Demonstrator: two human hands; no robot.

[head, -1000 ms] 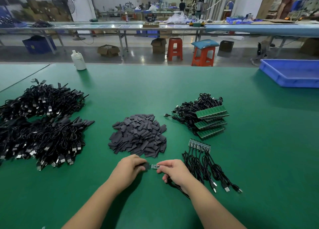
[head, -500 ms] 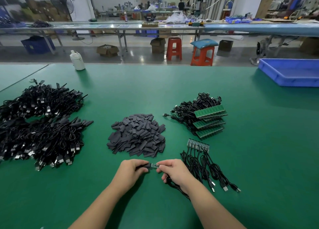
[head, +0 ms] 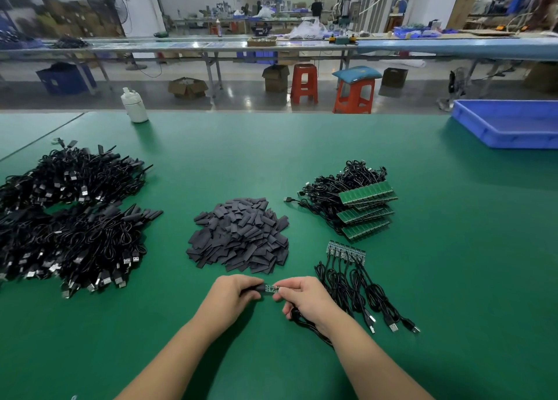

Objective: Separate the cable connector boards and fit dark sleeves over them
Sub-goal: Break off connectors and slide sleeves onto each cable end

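A small connector board point(head: 270, 288), green with tiny pale parts on its face, is held level between both hands just above the green table point(head: 302, 146). One end is pinched by the curled fingertips of the right hand point(head: 305, 298); its black cable point(head: 305, 324) is seen running under that palm. The other end is covered by a dark sleeve point(head: 253, 289), gripped between thumb and fingers of the left hand point(head: 231, 295). Only a short stretch of board is left bare between the two sets of fingertips. Just beyond the fingers a heap of loose dark sleeves point(head: 240, 233) is piled; a joined strip of boards point(head: 345, 250) with cables is laid right of the right hand.
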